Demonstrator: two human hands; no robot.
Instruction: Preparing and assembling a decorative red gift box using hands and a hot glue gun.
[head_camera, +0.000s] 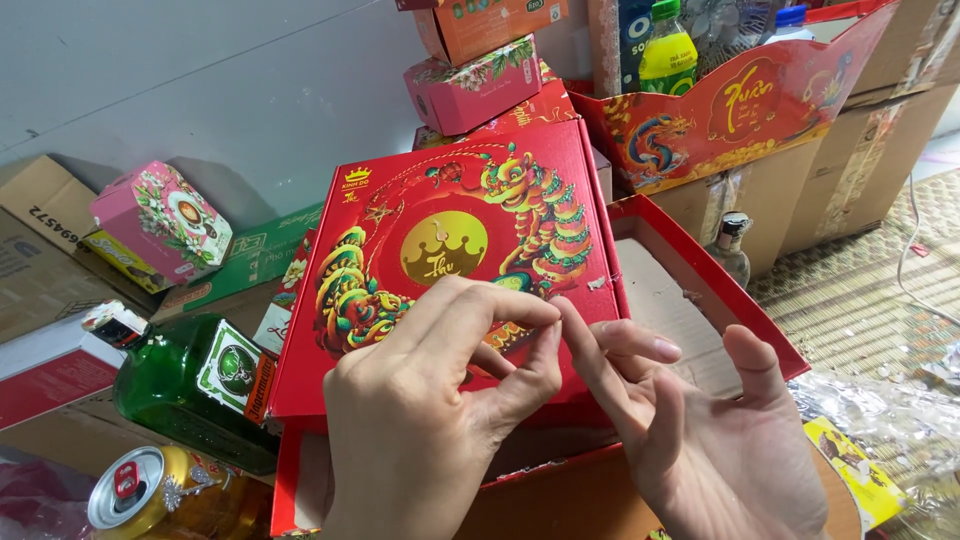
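The red box lid (450, 260) was glossy printed cardboard, its inner tray (680, 310) bare, matt brown card. At nine o'clock lay a green bottle (190, 390) of shiny glass with a paper label. At seven o'clock a can (150, 495) showed polished metal. At three o'clock the floor mat (850, 300) looked woven and rough, and crinkled clear plastic wrap (880, 400) glinted.

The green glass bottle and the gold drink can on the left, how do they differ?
The green glass bottle lies on its side, while the gold drink can sits tilted with its top toward the camera. The bottle is dark, see-through green with a paper label; the can is shiny gold metal with a red pull tab. The bottle looks larger than the can. Both rest left of the red box, untouched by either hand.
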